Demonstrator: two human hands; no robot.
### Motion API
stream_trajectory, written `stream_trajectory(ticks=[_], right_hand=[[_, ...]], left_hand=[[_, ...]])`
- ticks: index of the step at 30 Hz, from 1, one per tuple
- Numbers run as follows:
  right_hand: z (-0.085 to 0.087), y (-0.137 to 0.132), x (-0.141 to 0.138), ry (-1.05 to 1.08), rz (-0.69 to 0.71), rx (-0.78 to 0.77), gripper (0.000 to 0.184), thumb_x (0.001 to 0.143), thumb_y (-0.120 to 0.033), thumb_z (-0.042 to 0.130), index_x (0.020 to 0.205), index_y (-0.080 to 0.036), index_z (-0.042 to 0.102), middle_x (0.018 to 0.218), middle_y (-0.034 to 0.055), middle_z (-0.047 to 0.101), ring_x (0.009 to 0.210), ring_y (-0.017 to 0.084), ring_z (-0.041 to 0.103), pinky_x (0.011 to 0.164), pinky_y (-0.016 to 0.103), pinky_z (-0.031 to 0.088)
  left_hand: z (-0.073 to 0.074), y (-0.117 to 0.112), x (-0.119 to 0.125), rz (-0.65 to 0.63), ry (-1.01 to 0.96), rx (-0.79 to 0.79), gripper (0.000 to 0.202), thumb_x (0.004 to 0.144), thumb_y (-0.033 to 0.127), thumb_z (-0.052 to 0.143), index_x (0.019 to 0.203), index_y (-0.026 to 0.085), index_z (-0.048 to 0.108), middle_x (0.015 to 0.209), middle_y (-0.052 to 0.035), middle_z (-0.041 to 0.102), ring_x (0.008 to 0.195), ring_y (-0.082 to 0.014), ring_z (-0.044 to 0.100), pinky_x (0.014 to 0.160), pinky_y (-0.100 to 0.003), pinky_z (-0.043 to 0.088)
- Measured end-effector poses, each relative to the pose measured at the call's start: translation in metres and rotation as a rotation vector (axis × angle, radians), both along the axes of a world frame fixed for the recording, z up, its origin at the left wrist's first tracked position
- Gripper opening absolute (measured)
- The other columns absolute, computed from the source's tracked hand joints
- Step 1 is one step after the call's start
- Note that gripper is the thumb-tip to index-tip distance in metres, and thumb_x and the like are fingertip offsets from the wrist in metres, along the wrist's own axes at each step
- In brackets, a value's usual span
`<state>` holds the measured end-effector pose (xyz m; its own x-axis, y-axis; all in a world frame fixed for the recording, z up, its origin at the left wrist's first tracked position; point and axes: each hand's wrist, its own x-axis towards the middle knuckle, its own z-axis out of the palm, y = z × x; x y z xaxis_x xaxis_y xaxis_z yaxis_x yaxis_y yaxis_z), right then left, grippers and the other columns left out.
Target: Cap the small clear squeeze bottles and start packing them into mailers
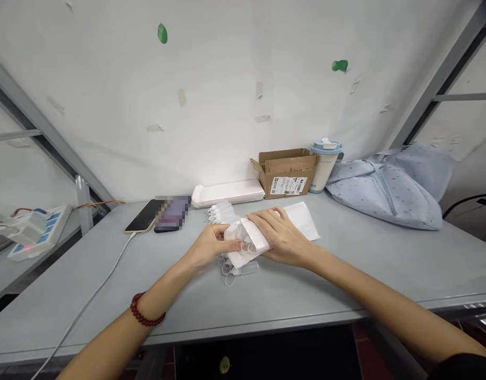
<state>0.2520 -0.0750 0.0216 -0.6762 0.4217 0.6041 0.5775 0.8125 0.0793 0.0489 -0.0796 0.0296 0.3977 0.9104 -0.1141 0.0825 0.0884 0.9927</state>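
Between my hands is a white packaging pouch, its near end spread apart. My left hand pinches the lip of that end, thumb at the mouth beside a thin white cord loop. My right hand wraps over the pouch's middle from above, fingers closed on it. Under and below the pouch lie small clear plastic pieces with white cord loops. Another cluster of these clear pieces lies just behind my left hand. What sits inside the pouch is mostly hidden.
Against the wall stand a stack of flat white packages, an open cardboard box and a lidded cup. A blue cloth bag slumps at right. Two phones, a white cable and a power strip are left.
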Motion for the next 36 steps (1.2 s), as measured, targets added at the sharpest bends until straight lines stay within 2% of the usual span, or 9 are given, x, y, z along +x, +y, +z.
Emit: stream_trajectory(ticks=[4, 8, 10, 13, 18, 23, 27, 30, 36], right_hand=[[-0.001, 0.0, -0.002, 0.0, -0.023, 0.018, 0.047, 0.084, -0.023, 0.042, 0.128, -0.009, 0.034, 0.115, 0.0183, 0.054, 0.103, 0.028, 0.048, 0.084, 0.046, 0.031], [-0.002, 0.006, 0.003, 0.017, -0.051, -0.007, 0.051, 0.082, -0.022, 0.044, 0.13, -0.008, 0.032, 0.115, 0.0187, 0.053, 0.102, 0.029, 0.047, 0.083, 0.045, 0.033], [-0.002, 0.009, 0.006, 0.02, -0.061, -0.03, 0.051, 0.082, -0.023, 0.046, 0.129, -0.009, 0.033, 0.114, 0.0184, 0.053, 0.102, 0.029, 0.047, 0.082, 0.044, 0.034], [-0.002, 0.011, 0.008, 0.002, -0.051, -0.053, 0.053, 0.081, -0.023, 0.048, 0.13, -0.009, 0.032, 0.116, 0.0185, 0.052, 0.103, 0.029, 0.046, 0.083, 0.044, 0.035], [0.001, 0.009, 0.009, 0.012, -0.05, -0.028, 0.062, 0.079, -0.024, 0.049, 0.135, -0.008, 0.025, 0.124, 0.0207, 0.045, 0.114, 0.031, 0.04, 0.088, 0.048, 0.033], [0.0, 0.012, 0.01, 0.13, -0.142, 0.115, 0.065, 0.081, -0.022, 0.045, 0.138, -0.009, 0.016, 0.128, 0.0241, 0.04, 0.121, 0.034, 0.035, 0.089, 0.05, 0.032], [-0.005, 0.017, 0.011, 0.161, -0.221, 0.152, 0.057, 0.083, -0.022, 0.043, 0.135, -0.009, 0.023, 0.123, 0.023, 0.045, 0.116, 0.033, 0.04, 0.087, 0.048, 0.033], [-0.008, 0.019, 0.01, 0.143, -0.217, 0.136, 0.052, 0.083, -0.02, 0.042, 0.132, -0.009, 0.029, 0.12, 0.0215, 0.049, 0.11, 0.031, 0.045, 0.086, 0.045, 0.034], [-0.008, 0.016, 0.009, 0.153, -0.152, 0.085, 0.054, 0.079, -0.016, 0.043, 0.131, -0.009, 0.029, 0.118, 0.0208, 0.05, 0.107, 0.03, 0.046, 0.083, 0.044, 0.035]], left_hand=[[0.006, -0.004, 0.005, 0.01, 0.053, 0.07, 0.026, 0.057, 0.029, 0.076, 0.07, 0.014, 0.059, 0.059, 0.004, 0.056, 0.054, -0.0102, 0.05, 0.051, -0.02, 0.039], [0.011, 0.0, 0.001, -0.105, 0.063, 0.068, 0.03, 0.059, 0.029, 0.075, 0.08, 0.015, 0.06, 0.072, 0.0, 0.061, 0.067, -0.0148, 0.056, 0.058, -0.024, 0.044], [0.012, 0.003, 0.001, -0.113, 0.057, 0.052, 0.032, 0.06, 0.03, 0.074, 0.085, 0.015, 0.06, 0.076, -0.0016, 0.062, 0.069, -0.0155, 0.057, 0.058, -0.025, 0.045], [0.011, 0.007, 0.009, -0.038, 0.087, 0.059, 0.031, 0.06, 0.032, 0.073, 0.082, 0.014, 0.061, 0.072, -0.0008, 0.061, 0.064, -0.0138, 0.056, 0.056, -0.023, 0.043], [0.013, 0.01, 0.03, 0.114, 0.152, 0.131, 0.022, 0.059, 0.025, 0.071, 0.075, 0.014, 0.062, 0.063, 0.0021, 0.059, 0.057, -0.0129, 0.053, 0.051, -0.022, 0.039], [0.017, 0.015, 0.046, 0.239, -0.041, 0.092, 0.024, 0.06, 0.021, 0.069, 0.082, 0.013, 0.063, 0.077, -0.0039, 0.065, 0.068, -0.0172, 0.059, 0.058, -0.025, 0.045], [0.016, 0.015, 0.049, 0.172, -0.257, -0.018, 0.027, 0.066, 0.025, 0.069, 0.089, 0.014, 0.063, 0.08, -0.0043, 0.065, 0.069, -0.0148, 0.059, 0.058, -0.024, 0.045], [0.015, 0.011, 0.045, 0.129, -0.294, -0.054, 0.026, 0.064, 0.026, 0.073, 0.086, 0.014, 0.064, 0.076, -0.0027, 0.064, 0.065, -0.012, 0.057, 0.055, -0.022, 0.044], [0.017, 0.004, 0.041, 0.091, -0.311, -0.062, 0.036, 0.057, 0.017, 0.077, 0.09, 0.013, 0.064, 0.08, -0.0034, 0.066, 0.071, -0.0142, 0.06, 0.065, -0.025, 0.047]])
